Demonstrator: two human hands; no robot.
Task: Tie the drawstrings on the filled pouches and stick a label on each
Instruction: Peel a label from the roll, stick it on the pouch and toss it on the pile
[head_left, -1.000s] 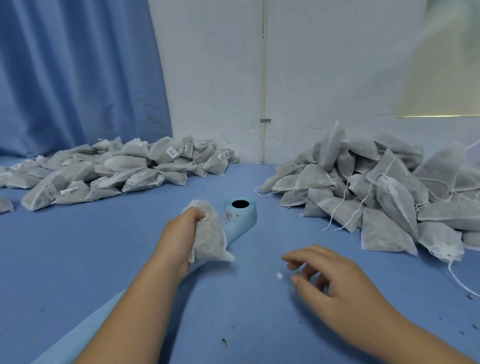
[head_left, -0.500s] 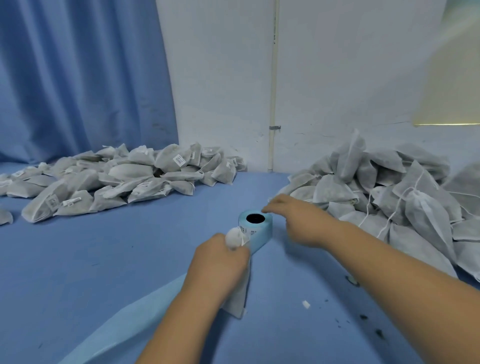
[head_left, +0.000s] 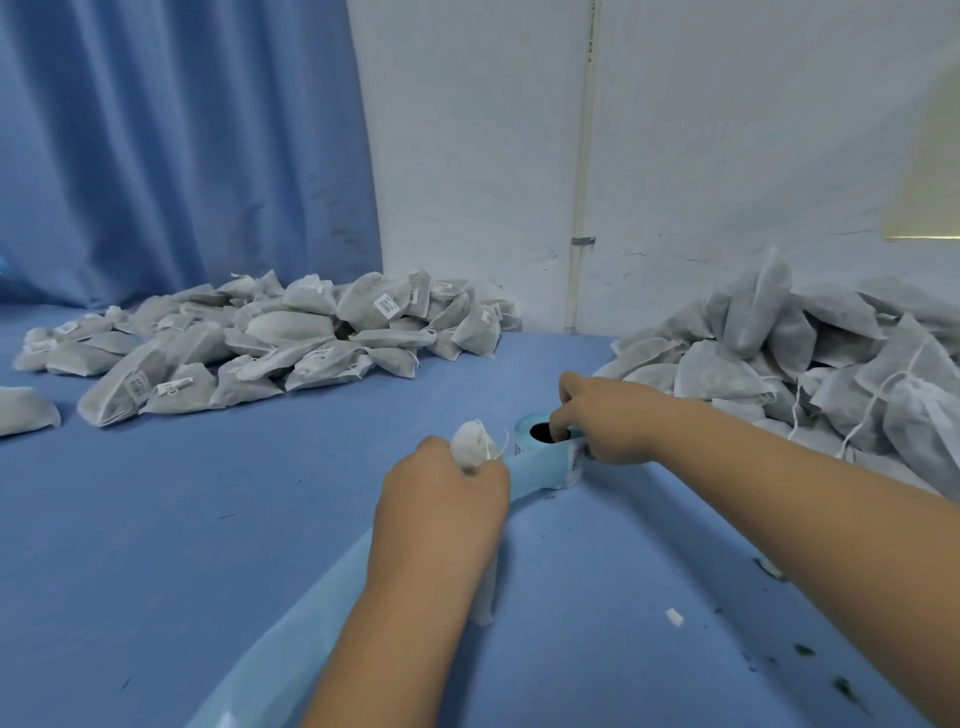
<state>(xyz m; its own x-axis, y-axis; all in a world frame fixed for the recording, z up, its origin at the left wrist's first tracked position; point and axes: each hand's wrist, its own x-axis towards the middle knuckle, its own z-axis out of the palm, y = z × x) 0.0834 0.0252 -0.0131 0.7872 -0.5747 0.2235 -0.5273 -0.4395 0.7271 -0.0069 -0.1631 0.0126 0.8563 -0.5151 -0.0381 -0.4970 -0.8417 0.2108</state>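
My left hand (head_left: 441, 504) grips a filled grey pouch (head_left: 471, 447) by its neck; the gathered top sticks out above my fist and the body hangs below, mostly hidden. Just beyond it stands the light-blue label roll (head_left: 540, 447), its backing strip (head_left: 311, 613) trailing toward me on the table. My right hand (head_left: 605, 418) is on the roll, one finger dipped into the core hole and the others curled against its right side, where a white label shows.
A heap of labelled pouches (head_left: 270, 353) lies at the back left. An unlabelled heap with loose drawstrings (head_left: 810, 364) fills the right. The blue table (head_left: 156, 545) carries a white scrap (head_left: 674, 617) and dark crumbs at the right. A wall and blue curtain stand behind.
My right hand left the table near the white scrap, reached forward and now holds the label roll. My left hand turned the pouch so it hangs downward, and moved closer to the roll.
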